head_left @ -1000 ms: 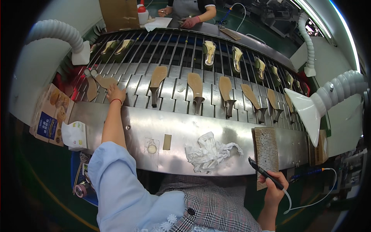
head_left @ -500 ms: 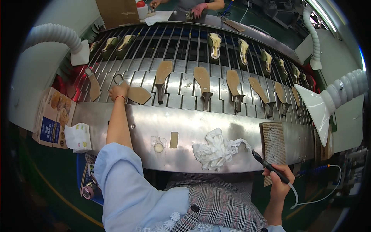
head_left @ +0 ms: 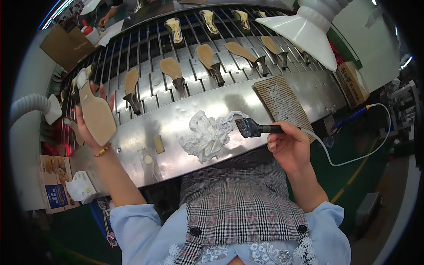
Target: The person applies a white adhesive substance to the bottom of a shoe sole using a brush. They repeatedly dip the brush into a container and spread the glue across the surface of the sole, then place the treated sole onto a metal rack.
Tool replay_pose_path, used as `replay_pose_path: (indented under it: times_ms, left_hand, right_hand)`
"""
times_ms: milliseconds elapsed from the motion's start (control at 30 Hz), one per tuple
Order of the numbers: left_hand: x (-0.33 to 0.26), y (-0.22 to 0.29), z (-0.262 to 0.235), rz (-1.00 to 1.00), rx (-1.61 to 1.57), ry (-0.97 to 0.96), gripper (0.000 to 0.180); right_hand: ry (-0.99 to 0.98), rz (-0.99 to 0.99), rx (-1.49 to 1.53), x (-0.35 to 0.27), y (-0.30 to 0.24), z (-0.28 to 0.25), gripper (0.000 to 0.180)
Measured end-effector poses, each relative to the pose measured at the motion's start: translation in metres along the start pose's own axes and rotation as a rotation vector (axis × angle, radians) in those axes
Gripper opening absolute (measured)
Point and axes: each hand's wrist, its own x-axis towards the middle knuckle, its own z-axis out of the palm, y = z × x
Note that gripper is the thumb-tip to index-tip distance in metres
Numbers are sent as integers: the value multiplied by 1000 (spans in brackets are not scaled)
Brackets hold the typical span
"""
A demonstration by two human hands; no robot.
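Note:
My left hand (head_left: 88, 132) holds a high-heeled shoe (head_left: 95, 112) up over the left end of the steel bench, its tan sole facing me. My right hand (head_left: 289, 143) grips a black-handled brush (head_left: 254, 128) with a white cord (head_left: 353, 154) trailing right. The brush head touches a crumpled white rag (head_left: 207, 134) lying on the steel shelf (head_left: 176, 119). Several more tan-soled heeled shoes (head_left: 174, 73) stand sole-up on the slatted conveyor (head_left: 154, 48) behind the shelf.
A ribbed brown board (head_left: 282, 104) lies on the shelf at right. A white extraction hood (head_left: 304, 31) hangs at the upper right, a hose (head_left: 31, 106) at left. Cardboard boxes (head_left: 55, 183) sit at the lower left. Another person's hand (head_left: 104, 22) works at the far side.
My left hand has lifted a shoe off the conveyor and turned it sole-up toward me. My right hand has brought the brush left from the bench's right end onto the rag.

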Motion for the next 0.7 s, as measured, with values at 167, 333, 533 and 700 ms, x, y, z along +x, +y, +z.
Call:
replay_pose_path:
  times_ms: [167,333,533,700]
  left_hand:
    - [-59,-132,112,-176,-382,-40,53]
    - [-99,-196,178,-159,83,56,55]
    - [-101,-200,193,-82,58,-23,61]
    - [-95,-188,204,83,42,70,59]
  right_hand:
    - [-74,132,132,-3,4,12,26]
    - [-124,-296,-430,-35,9,65,20]
    - [-452,-1198,-1240,-61,22,81,32]
    - [-546,-1085,-1122,-65,16,84,35]
